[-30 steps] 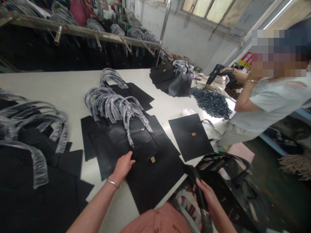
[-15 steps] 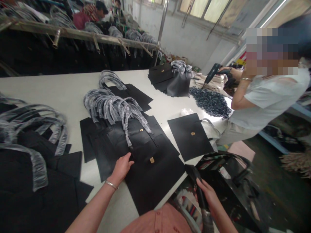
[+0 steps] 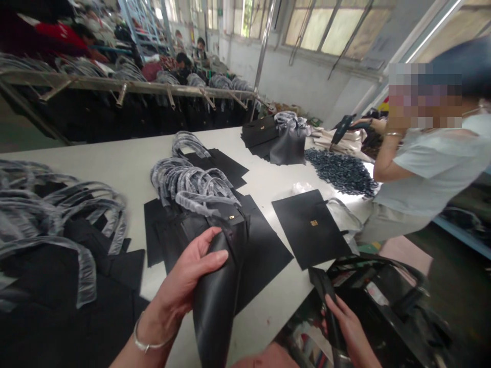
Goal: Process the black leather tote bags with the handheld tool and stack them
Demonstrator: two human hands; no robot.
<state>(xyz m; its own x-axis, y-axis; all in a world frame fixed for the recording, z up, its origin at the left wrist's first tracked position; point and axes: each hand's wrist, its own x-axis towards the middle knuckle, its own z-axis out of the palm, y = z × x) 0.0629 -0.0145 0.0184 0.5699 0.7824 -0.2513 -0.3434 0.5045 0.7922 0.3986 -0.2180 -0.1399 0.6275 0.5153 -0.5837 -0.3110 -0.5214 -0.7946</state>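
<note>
My left hand (image 3: 197,260) grips a black leather panel (image 3: 217,301), lifted and curled over above the table, thumb on its upper side. Plastic-wrapped handles (image 3: 187,181) lie bunched on the pile of black panels just beyond it. Low at the right, my right hand (image 3: 339,317) is wrapped round a dark handheld tool (image 3: 330,306), held at the table's front edge. Beyond the tool lies a single black panel (image 3: 309,225) with a gold clasp.
More black panels (image 3: 76,327) with wrapped handles cover the left of the white table (image 3: 138,148). Dark small pieces (image 3: 341,171) are heaped at the right, beside a person (image 3: 425,174) holding another tool. A metal rack (image 3: 153,89) stands behind.
My left hand has taken hold of the panel and raised and curled it. Its wrapped handle has tipped to the left. The view has shifted upward, and my right hand still holds the tool.
</note>
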